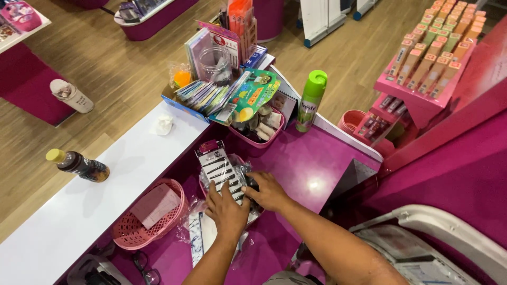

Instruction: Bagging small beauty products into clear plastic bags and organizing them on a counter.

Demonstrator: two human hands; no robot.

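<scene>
Hands low on pink counter (311,163): left hand (227,211) flat, fingers together, pressing card of hair clips (219,169). Right hand (269,191) fingers curled, gripping card's right edge over small pink tray (203,186). Pink basket (153,214) left. Farther: brown bottle (79,165), green spray can (311,100).

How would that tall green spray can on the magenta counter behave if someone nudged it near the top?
The green spray can stands upright, tall and narrow, so a high nudge would probably tip it. Its round body suggests it would then roll across the magenta counter. It looks rigid, unlikely to flex.
</scene>
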